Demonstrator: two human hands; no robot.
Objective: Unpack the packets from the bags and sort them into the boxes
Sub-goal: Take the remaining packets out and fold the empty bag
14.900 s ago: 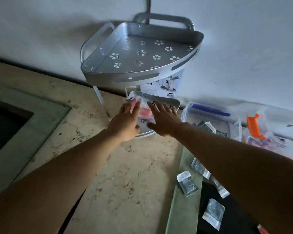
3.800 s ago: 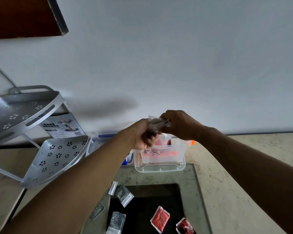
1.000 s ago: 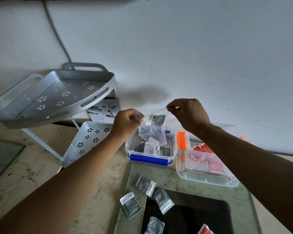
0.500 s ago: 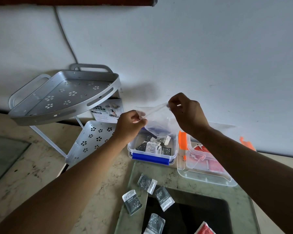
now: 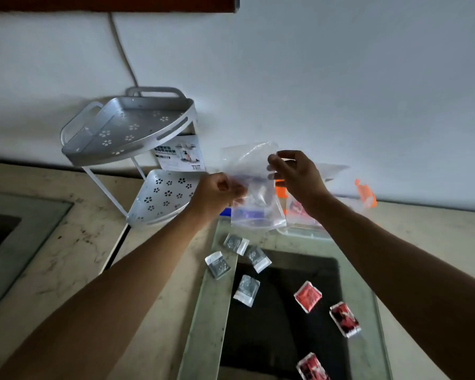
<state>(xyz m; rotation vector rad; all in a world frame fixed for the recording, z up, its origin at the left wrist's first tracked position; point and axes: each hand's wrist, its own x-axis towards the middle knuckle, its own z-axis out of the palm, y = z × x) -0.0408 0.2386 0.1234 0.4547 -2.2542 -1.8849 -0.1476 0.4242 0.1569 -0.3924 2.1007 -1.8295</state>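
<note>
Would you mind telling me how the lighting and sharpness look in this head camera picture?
Head view: dim overall; the clear bag between the left hand and right hand is smeared by motion blur; wide-angle distortion bows the forearms; the loose packets stay fairly sharp.

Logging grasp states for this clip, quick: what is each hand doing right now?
Left hand: closed, pinching the left edge of the clear plastic bag.
Right hand: fingers closed on the same bag's right side.

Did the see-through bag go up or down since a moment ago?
Yes. The clear bag now hangs lower against the blue-clipped box, hiding most of it, held by the left hand and right hand.
</note>
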